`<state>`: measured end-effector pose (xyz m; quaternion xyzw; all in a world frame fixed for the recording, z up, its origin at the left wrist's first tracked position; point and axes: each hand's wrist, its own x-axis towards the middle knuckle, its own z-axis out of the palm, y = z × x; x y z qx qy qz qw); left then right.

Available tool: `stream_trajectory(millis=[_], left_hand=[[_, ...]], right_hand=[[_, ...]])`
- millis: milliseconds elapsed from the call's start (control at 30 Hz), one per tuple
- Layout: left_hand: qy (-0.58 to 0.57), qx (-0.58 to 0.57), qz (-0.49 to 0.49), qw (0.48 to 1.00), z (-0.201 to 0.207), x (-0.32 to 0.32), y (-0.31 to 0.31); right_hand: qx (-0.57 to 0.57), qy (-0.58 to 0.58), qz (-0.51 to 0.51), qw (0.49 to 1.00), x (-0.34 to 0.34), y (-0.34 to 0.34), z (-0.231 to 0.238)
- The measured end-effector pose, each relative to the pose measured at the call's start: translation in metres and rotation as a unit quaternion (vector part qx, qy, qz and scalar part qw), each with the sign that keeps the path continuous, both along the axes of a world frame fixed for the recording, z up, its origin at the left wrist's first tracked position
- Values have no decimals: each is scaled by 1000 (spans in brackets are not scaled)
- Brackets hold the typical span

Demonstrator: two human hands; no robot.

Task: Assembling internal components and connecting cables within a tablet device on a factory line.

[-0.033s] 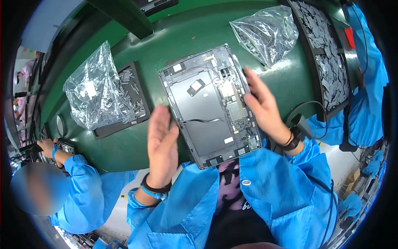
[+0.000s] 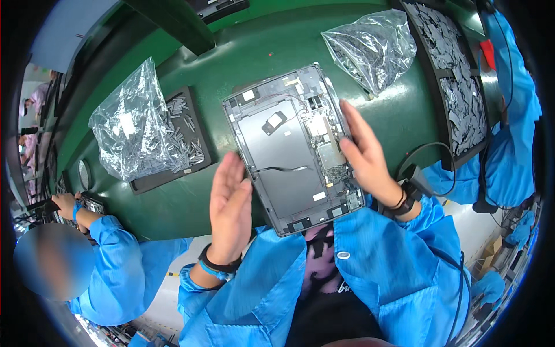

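Observation:
An opened tablet (image 2: 283, 159) is in front of me, slightly tilted, its inside facing up. Its dark casing shows a circuit board (image 2: 330, 151) along the right side, a loose black ribbon cable (image 2: 283, 169) across the middle and a small dark part with a white label (image 2: 274, 122) near the top. My left hand (image 2: 230, 202) is beside the tablet's left edge, fingers stretched, palm turned toward it. On the other side my right hand (image 2: 366, 153) has its fingers extended along the right edge, thumb apart. Whether either hand presses on the casing, I cannot tell.
To the left, a clear plastic bag (image 2: 124, 133) lies partly over a black tray (image 2: 199, 153) of small grey strips. Another bag (image 2: 376, 52) is at the far right, near a tray (image 2: 437, 95) of grey pieces. A black cable (image 2: 425, 144) loops nearby. Co-workers sit on both sides.
My left hand has shifted slightly right, closer to the tablet's edge. My right hand has moved a little toward me. The tablet has barely moved.

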<state>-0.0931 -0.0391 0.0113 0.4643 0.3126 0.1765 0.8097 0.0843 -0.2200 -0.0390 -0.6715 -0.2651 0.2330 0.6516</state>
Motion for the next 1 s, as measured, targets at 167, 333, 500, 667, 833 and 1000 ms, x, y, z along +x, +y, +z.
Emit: stream_trajectory(millis=[167, 333, 500, 667, 833, 1000], left_hand=[[57, 1, -48, 997, 3, 14, 7], [35, 19, -83, 996, -3, 31, 7], [11, -65, -44, 997, 9, 66, 22], [-55, 4, -76, 996, 1, 91, 30], [-64, 14, -147, 987, -11, 83, 34], [-82, 29, -216, 973, -15, 79, 32]], right_hand=[[96, 63, 9, 993, -4, 7, -2], [126, 140, -10, 982, -6, -1, 10], [46, 230, 3, 972, 13, -2, 53], [46, 149, -38, 987, 89, 37, 81], [51, 82, -9, 995, 204, 122, 100], [-42, 1, -42, 998, 272, 219, 96]])
